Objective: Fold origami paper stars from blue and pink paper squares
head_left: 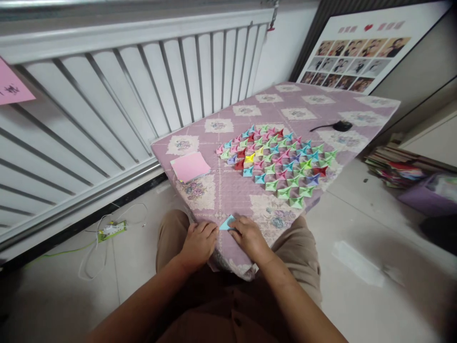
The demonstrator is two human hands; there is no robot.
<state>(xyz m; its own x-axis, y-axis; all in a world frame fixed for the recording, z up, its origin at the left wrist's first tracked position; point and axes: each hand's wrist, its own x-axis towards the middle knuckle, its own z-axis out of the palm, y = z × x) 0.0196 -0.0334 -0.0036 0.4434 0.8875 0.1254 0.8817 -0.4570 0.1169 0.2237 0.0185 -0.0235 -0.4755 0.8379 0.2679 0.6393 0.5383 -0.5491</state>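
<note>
Holding a light-blue folded paper triangle (224, 225) by its right side, between the thumb and fingers of the right hand (251, 239). Lying low against the tabletop (233, 197), near the front corner and between both hands. Resting the left hand (200, 242) just beside the triangle's left tip, knuckles up, fingers bent and close together; impossible to tell whether gripping that tip. Set out farther back, toward the right, in slanting rows: small folded paper pieces (270, 168), mostly green, blue and pink, plus some red, purple and yellow. Stacked to the left of these, near the edge facing the radiator (189, 76): paper sheets (191, 166), pink on top.
</note>
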